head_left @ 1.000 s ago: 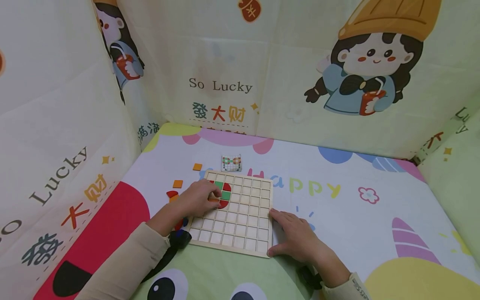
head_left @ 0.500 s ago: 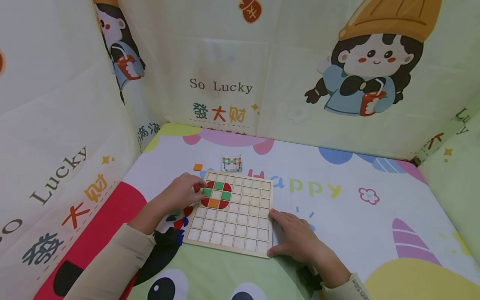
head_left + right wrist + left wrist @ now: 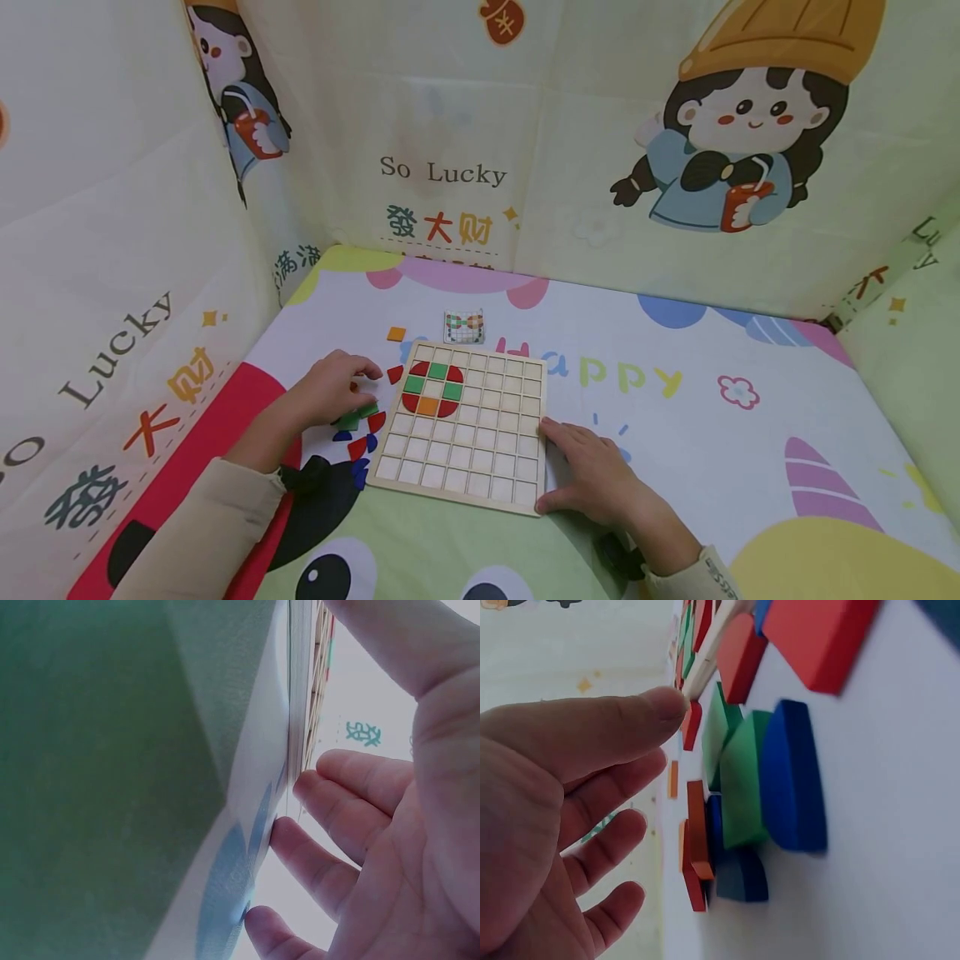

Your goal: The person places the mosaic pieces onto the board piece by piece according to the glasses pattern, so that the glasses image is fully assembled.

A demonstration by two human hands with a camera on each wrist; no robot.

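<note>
A wooden grid board (image 3: 487,450) lies on the table, its upper left holding a ring of red rounded-corner tiles, green tiles (image 3: 452,392) and an orange tile (image 3: 427,407). Just left of the board, my left hand (image 3: 330,390) hovers over loose tiles, its fingers loosely bent around nothing. In the left wrist view, a green tile (image 3: 744,780), a blue tile (image 3: 795,776) and an orange tile (image 3: 699,829) stand out below the thumb. My right hand (image 3: 592,467) rests along the board's right edge with relaxed, spread fingers.
Behind the board is a small pattern card (image 3: 464,327) with a coloured design. One orange square tile (image 3: 396,334) sits apart at the back left. Red tiles (image 3: 357,450) and blue tiles (image 3: 360,475) are scattered along the board's left side. Printed fabric walls (image 3: 555,167) surround the table.
My left hand has moved off the board leftward to the loose tiles. The orange tile now shows in the ring, and a loose red tile lies by the board's upper-left edge. My right hand stays put.
</note>
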